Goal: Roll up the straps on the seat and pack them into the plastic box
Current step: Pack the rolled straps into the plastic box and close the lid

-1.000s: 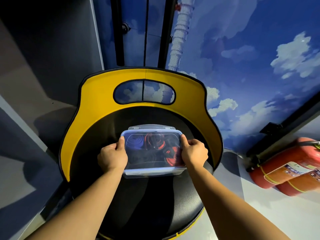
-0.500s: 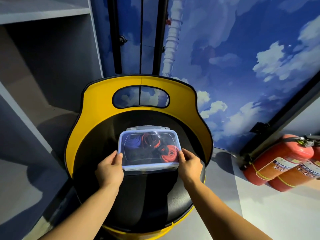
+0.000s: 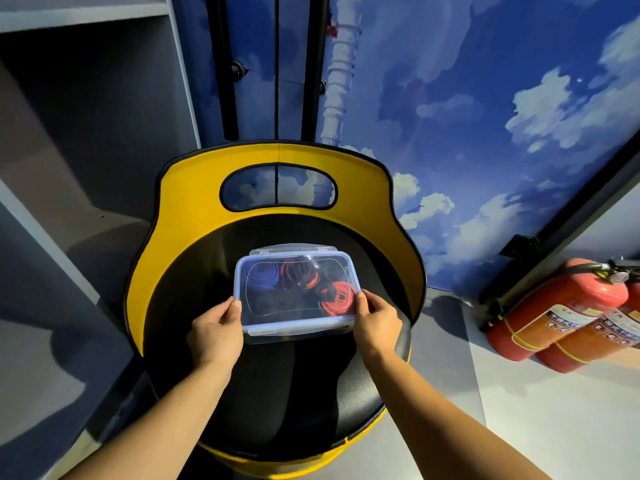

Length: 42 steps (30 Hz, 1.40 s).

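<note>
Plastic box (image 3: 296, 292) sits gripped between both hands.

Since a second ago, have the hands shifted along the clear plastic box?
Yes. Against the clear plastic box, the left hand and right hand slid from its side edges to its near corners, toward the person.

seat (image 3: 166, 258) yellow/black | straps (image 3: 337, 299) red, blue, black | extinguishers (image 3: 554, 313) red

left hand (image 3: 216, 329): fingers curled, arm extended | right hand (image 3: 377, 322): fingers curled, arm extended
</note>
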Available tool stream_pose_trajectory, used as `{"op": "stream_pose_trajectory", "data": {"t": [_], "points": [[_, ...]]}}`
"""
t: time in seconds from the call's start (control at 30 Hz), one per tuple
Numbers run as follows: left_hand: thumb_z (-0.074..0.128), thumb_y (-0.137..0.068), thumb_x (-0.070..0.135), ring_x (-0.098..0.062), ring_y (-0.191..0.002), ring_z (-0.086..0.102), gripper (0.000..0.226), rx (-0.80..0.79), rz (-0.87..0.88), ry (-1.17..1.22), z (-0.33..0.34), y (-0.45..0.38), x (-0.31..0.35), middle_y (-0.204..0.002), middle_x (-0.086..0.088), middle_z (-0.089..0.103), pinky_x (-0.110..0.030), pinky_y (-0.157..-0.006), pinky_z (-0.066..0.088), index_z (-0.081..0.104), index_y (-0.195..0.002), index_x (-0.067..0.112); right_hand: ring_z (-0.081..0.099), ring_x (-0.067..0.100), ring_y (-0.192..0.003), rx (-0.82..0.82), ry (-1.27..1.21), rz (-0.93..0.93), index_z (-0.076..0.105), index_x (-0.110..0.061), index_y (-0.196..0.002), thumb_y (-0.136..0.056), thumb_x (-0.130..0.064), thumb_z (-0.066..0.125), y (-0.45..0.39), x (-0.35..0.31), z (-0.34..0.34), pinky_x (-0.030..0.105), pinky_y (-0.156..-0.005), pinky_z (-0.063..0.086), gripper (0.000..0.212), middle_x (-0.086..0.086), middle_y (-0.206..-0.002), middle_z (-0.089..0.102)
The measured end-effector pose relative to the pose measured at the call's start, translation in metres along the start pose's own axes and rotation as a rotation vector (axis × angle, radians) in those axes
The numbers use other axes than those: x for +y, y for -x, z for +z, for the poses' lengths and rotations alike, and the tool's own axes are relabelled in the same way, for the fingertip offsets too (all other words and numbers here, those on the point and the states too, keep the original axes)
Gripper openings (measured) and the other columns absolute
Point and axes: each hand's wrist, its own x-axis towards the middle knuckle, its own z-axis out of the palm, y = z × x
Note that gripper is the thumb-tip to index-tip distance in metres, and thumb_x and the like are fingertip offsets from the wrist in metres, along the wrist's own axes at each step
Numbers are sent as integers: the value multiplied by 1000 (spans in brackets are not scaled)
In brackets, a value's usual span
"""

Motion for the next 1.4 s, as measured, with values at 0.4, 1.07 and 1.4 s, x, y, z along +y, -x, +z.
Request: {"op": "stream_pose_trajectory", "data": {"t": [0.4, 1.07, 1.4], "points": [[53, -104, 20, -24, -136, 48, 60, -337, -120, 88, -4, -15, 10, -154, -4, 44, -46, -116, 38, 26, -158, 23, 70, 21, -60, -393, -188, 446, 56, -7, -113, -81, -52, 73, 21, 16, 21, 30, -54, 53, 58, 10, -90, 71], [62, -99, 25, -21, -120, 60, 39, -261, -102, 95, -5, -62, 9, -131, -5, 65, -42, -109, 45, 59, -137, 16, 73, 25, -91, -559, -119, 306, 56, -26, -111, -61, -72, 71, 62, 11, 63, 43, -82, 60, 69, -2, -102, 74], [74, -90, 14, -11, -92, 67, 9, -373, -69, 148, -17, -19, 2, -98, 1, 76, -31, -88, 51, 72, -92, 23, 72, 22, -89, -519, -235, 186, 76, -4, -100, -95, -16, 67, 11, -11, 29, 42, -90, 57, 15, 10, -93, 78]]}}
